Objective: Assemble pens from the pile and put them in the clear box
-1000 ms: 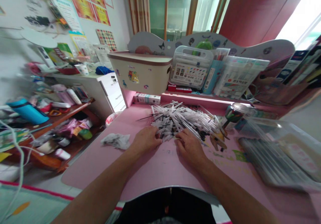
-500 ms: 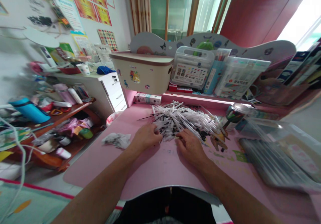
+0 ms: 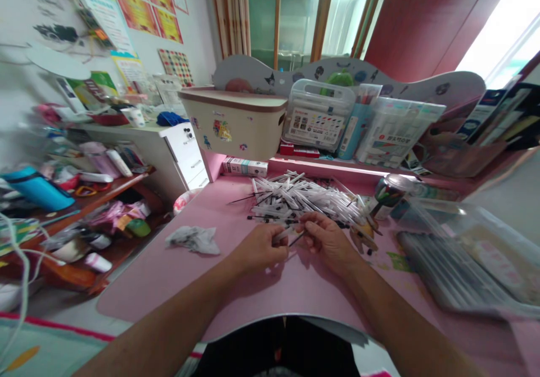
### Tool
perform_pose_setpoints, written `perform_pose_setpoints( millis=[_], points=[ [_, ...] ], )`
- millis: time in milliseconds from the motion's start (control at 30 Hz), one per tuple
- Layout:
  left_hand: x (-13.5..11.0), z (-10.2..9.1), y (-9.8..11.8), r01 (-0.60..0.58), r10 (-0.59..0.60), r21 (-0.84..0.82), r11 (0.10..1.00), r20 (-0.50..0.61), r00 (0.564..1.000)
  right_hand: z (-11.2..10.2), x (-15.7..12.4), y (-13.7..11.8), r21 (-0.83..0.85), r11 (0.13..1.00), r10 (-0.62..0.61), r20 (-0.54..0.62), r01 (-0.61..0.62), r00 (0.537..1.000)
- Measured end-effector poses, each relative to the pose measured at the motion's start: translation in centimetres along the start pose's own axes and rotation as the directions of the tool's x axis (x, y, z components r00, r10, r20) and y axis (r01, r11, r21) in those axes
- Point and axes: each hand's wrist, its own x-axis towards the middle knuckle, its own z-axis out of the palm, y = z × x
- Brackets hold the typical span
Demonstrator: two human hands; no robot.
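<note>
My left hand [image 3: 260, 247] is closed around a short translucent tube [image 3: 284, 233], which looks like a pen barrel. Between the thumb and fingers of my right hand [image 3: 327, 239] is a thin dark stick [image 3: 297, 238], perhaps a pen refill; its slanting end reaches close to my left fingers. Whether stick and tube touch, I cannot tell. Just beyond both hands lies a heap of white and clear pen parts [image 3: 312, 194], with small black pieces along its near edge. Both hands are held over the pink desk [image 3: 253, 304].
A crumpled white tissue [image 3: 194, 239] lies left of my hands. To the right are a wooden-looking object [image 3: 361, 237], a can [image 3: 392, 188] and a clear plastic box [image 3: 459, 275] holding dark slim rods. A beige bin [image 3: 236, 121] and pen cases [image 3: 318, 118] stand behind the heap.
Both hands have drawn back from the heap's near edge and come closer together. The tube and the dark stick now show between them. The view has shifted slightly.
</note>
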Motion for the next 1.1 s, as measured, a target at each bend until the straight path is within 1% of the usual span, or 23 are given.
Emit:
perform_pose_setpoints(
  millis=[133,233,300,367,433,500,600,800,967,1100],
  points=[
    [0.2,0.4,-0.3,-0.011,0.012,-0.016,1.000,0.017,1.000,-0.2,-0.1,-0.4,0.074,0.997,0.025,-0.005,-0.025,1.000],
    [0.2,0.3,-0.4,-0.042,0.041,-0.078,0.996,-0.015,0.999,-0.7,0.1,-0.8,0.149,0.989,0.014,-0.036,-0.009,0.999],
    [0.2,0.1,-0.3,-0.083,0.078,-0.130,0.988,-0.045,0.996,-1.3,0.4,-1.1,0.210,0.977,-0.019,-0.112,0.042,0.994],
    [0.1,0.0,-0.1,-0.107,0.095,-0.179,0.978,-0.073,0.993,-2.2,0.8,-1.5,0.267,0.957,-0.051,-0.232,0.114,0.971],
    [0.0,0.0,0.1,-0.099,0.082,-0.222,0.970,-0.085,0.993,-3.1,1.2,-1.7,0.303,0.937,-0.068,-0.337,0.176,0.939],
    [0.0,0.0,0.1,-0.089,0.072,-0.230,0.969,-0.079,0.994,-3.7,1.4,-1.9,0.308,0.928,-0.079,-0.388,0.209,0.918],
    [0.1,0.1,0.0,-0.094,0.082,-0.192,0.977,-0.071,0.994,-3.9,1.5,-1.8,0.257,0.941,-0.106,-0.397,0.221,0.912],
    [0.2,0.0,-0.2,-0.078,0.062,-0.225,0.971,-0.075,0.995,-3.4,1.3,-1.7,0.172,0.959,-0.148,-0.373,0.225,0.916],
    [0.1,-0.1,0.2,-0.099,0.090,-0.130,0.986,-0.078,0.993,-3.4,1.3,-1.9,0.163,0.961,-0.147,-0.389,0.225,0.910],
    [0.0,-0.1,0.5,-0.103,0.097,-0.067,0.992,-0.082,0.992,-3.3,1.3,-1.8,0.132,0.964,-0.172,-0.351,0.231,0.920]
  ],
)
